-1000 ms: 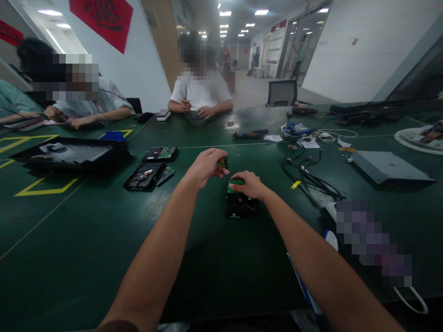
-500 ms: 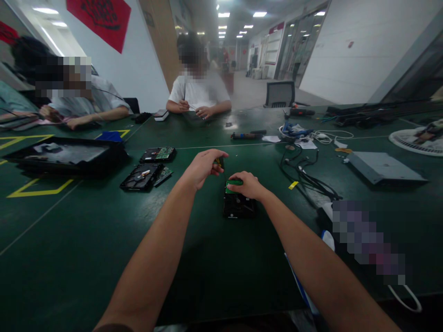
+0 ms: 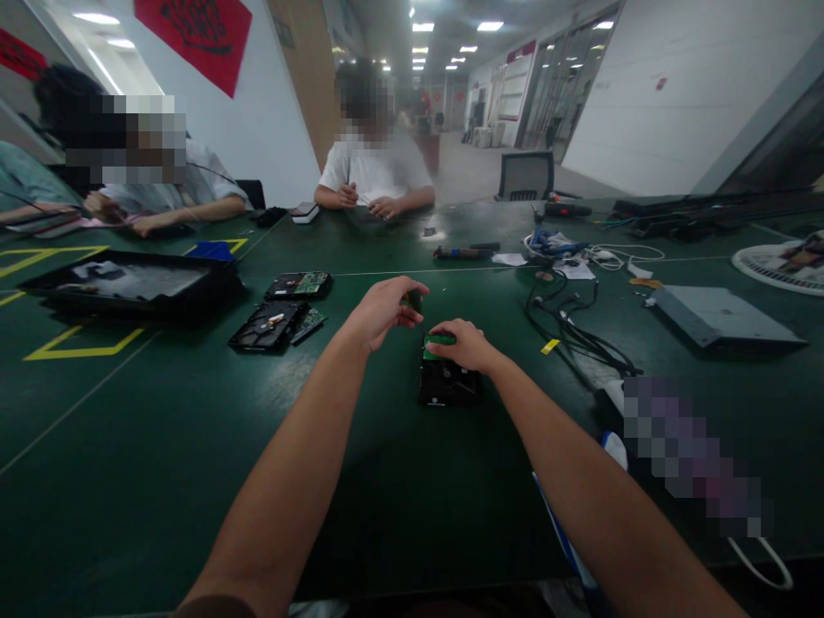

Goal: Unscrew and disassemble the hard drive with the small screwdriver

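A black hard drive [image 3: 449,386] lies on the green table in front of me, the green circuit board [image 3: 439,346] at its far end. My right hand [image 3: 464,342] grips that far end, thumb on the board and fingers curled over the right side. Above the drive's far left corner, my left hand [image 3: 394,311] is closed round the dark handle of a screwdriver [image 3: 415,299]. Its thin shaft points down to the board's edge; the tip is too small to make out.
To the left lie two more hard drives [image 3: 269,327] [image 3: 298,285], a loose circuit board [image 3: 309,328] and a black tray [image 3: 135,287]. Cables [image 3: 570,330], a grey metal box [image 3: 724,316] and a power strip [image 3: 614,396] are on the right. Two people [image 3: 377,176] [image 3: 193,184] sit across.
The screwdriver handle has turned a little in my left hand, its yellow part now out of sight. My right hand stays on the drive. The whole view has shifted slightly.
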{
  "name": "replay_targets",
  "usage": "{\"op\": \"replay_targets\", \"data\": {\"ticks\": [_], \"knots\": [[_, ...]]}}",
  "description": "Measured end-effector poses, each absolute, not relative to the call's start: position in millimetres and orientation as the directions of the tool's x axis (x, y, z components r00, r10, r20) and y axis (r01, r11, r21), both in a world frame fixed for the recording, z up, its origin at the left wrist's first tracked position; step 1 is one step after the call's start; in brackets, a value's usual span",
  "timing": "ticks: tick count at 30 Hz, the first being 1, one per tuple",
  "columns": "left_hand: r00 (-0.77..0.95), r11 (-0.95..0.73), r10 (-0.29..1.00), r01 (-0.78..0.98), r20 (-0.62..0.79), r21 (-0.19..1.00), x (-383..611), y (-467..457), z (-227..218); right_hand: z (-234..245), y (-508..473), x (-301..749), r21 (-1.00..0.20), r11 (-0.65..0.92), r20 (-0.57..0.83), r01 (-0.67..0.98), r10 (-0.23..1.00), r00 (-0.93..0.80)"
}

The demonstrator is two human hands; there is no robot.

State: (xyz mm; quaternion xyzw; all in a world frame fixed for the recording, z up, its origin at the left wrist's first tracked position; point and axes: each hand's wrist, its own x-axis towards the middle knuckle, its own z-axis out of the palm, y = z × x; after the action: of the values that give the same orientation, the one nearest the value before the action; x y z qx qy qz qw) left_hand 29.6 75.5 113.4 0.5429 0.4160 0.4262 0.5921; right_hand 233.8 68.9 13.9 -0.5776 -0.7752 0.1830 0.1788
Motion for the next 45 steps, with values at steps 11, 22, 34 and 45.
{"op": "replay_targets", "data": {"ticks": [11, 22, 34, 45], "knots": [[0.318, 0.107, 0.946, -0.105, -0.068, 0.989, 31.5, 75.8, 113.1, 16.9, 68.9, 232.3, -0.469, 0.26, 0.056, 0.844, 0.962, -0.266], [0.271, 0.02, 0.962, -0.033, -0.011, 0.999, 34.7, 74.6, 113.6, 14.8, 69.6, 234.0, -0.485, 0.26, 0.052, 0.835, 0.962, -0.269], [0.285, -0.003, 0.959, 0.006, 0.002, 1.0, 34.8, 69.6, 117.0, 18.1, 67.7, 232.9, -0.478, 0.267, 0.059, 0.837, 0.96, -0.272], [0.228, -0.034, 0.973, 0.021, 0.028, 0.999, 31.7, 72.7, 115.9, 16.9, 67.7, 232.9, -0.499, 0.264, 0.064, 0.825, 0.961, -0.269]]}}
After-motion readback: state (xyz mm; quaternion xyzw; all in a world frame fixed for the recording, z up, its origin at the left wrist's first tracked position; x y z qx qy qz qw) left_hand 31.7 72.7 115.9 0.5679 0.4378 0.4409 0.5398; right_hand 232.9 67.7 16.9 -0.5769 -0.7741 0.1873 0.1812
